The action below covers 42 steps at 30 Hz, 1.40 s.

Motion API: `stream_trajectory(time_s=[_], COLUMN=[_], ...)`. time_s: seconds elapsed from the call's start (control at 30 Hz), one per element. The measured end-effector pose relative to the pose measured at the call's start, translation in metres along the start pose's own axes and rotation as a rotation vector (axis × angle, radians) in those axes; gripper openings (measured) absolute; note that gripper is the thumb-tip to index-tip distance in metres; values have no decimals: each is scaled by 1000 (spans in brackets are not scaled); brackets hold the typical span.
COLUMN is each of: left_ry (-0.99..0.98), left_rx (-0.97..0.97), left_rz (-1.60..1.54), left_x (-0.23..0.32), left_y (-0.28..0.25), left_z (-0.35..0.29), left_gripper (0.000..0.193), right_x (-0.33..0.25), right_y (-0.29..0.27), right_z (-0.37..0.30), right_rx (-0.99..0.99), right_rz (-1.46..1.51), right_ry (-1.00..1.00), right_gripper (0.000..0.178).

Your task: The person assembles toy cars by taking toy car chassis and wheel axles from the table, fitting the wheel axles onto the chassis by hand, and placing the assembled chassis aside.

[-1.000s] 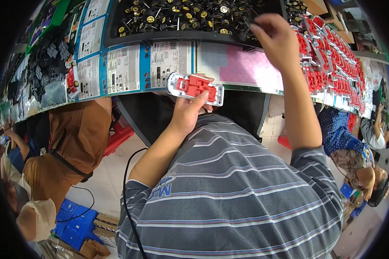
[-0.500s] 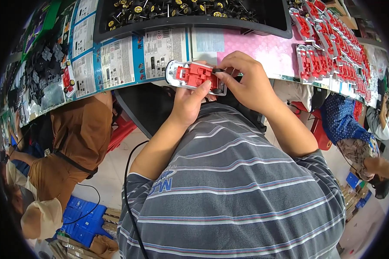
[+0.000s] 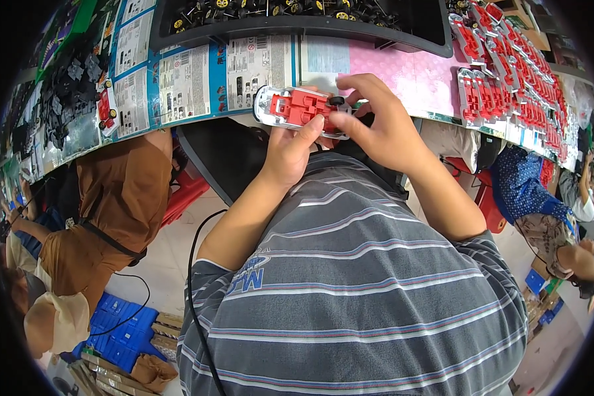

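Note:
My left hand (image 3: 292, 148) grips a toy car (image 3: 298, 107), underside up, with its thumb pressed on the red base. The car has a white-and-clear shell around that red base. A black wheel (image 3: 336, 101) sits at the car's right end, by my right fingers. My right hand (image 3: 380, 125) is at this end, its thumb against the car and its index finger raised and curved apart from the thumb. Nothing shows in the gap between those fingers.
Ahead stands a black tray (image 3: 297, 30) of wheel-and-axle sets. Rows of red-and-white car bodies (image 3: 501, 86) lie at the right. Black parts (image 3: 72, 99) and a red car piece (image 3: 107, 109) are at the left. Printed sheets (image 3: 185, 82) cover the table. People sit on both sides.
My right fingers have opened away from the black wheel, which they were pinching at the car's right end. The car stays in my left hand in nearly the same place.

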<state>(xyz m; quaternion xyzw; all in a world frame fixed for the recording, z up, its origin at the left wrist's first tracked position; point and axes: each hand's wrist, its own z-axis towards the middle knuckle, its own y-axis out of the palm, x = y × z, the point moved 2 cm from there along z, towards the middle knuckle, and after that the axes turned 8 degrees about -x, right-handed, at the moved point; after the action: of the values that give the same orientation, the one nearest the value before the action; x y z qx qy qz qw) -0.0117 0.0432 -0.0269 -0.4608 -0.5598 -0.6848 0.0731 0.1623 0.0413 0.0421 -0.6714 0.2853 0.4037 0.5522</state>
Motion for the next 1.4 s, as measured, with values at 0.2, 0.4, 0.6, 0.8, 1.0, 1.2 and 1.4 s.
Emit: stream_trajectory(time_s=[0.2,0.4,0.6,0.8,1.0,1.2,1.4], left_ry=[37,6,50,33,46,50,128], left_rx=[44,19,23,-8,-8,-39,-55], left_rz=[19,3,37,107,94,82,27], left_x=[-1,3,-1,-6,0,6,3], left_y=[5,6,3,-3,2,5,2], left_z=[1,-2,-2,-2,0,-3,-3], left_gripper=[53,54,55,60,61,61,57], right_x=[-8,-9,-8,-4,-7,-13,-13], right_y=[-6,-7,0,2,3,-2,5], right_z=[-4,-3,-1,1,-2,-5,-7], right_rx=[-120,-36,-14,-23,-28,-37,-2], right_rz=[-100,-103,-112,-89,-103,-99,-164], right_ry=[-190,-166,-198,-222,-224,-278,-308], right_gripper=[59,57,56,57,60,63,64])
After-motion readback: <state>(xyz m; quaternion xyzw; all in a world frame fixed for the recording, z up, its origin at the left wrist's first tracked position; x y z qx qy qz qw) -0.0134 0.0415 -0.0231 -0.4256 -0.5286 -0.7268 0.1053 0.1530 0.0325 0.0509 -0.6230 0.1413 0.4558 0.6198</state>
